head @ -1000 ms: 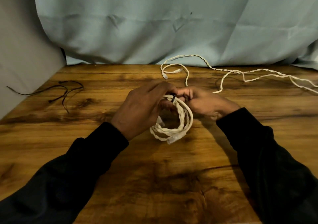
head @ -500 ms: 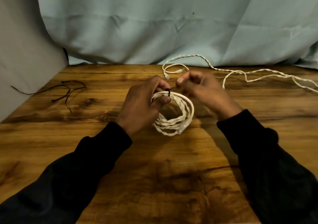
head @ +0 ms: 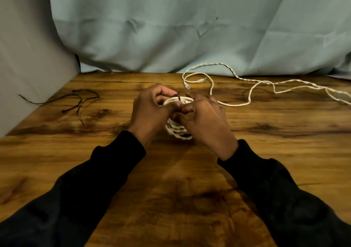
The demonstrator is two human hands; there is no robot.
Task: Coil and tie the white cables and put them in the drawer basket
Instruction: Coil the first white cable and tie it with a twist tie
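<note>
Near the middle of the table point(head: 57, 151), both hands meet over the coil point(head: 179, 131) of white cable, lifted or resting just at the wood; which one cannot be told. The left hand point(head: 152, 112) curls its fingers round the coil's far left side, thumb pressed inward. The right hand point(head: 205, 121) covers the coil's right side, fingers curled, thumb tip meeting the left thumb; what it pinches there is hidden. A thin black tie point(head: 178, 99) crosses the top of the coil between the 2 hands, with a short tail sticking up.

Judging from this, the tie is on but maybe not snug. If either grip eases before it is tight, the stiff twisted loops could spring apart and the bundle would need rewinding. Pulling the tail off-axis could drag the tie along the loops or let it slip off 1 strand, leaving that strand loose.

A 2nd cable point(head: 266, 83) lies uncoiled along the back edge, to the right, its near loop just beside the right hand; a sleeve or wrist could snag it and tug it into the bundle. Spare ties point(head: 79, 102) lie well apart at the left. No basket is in view, so the drop-off spot cannot be judged.
</note>
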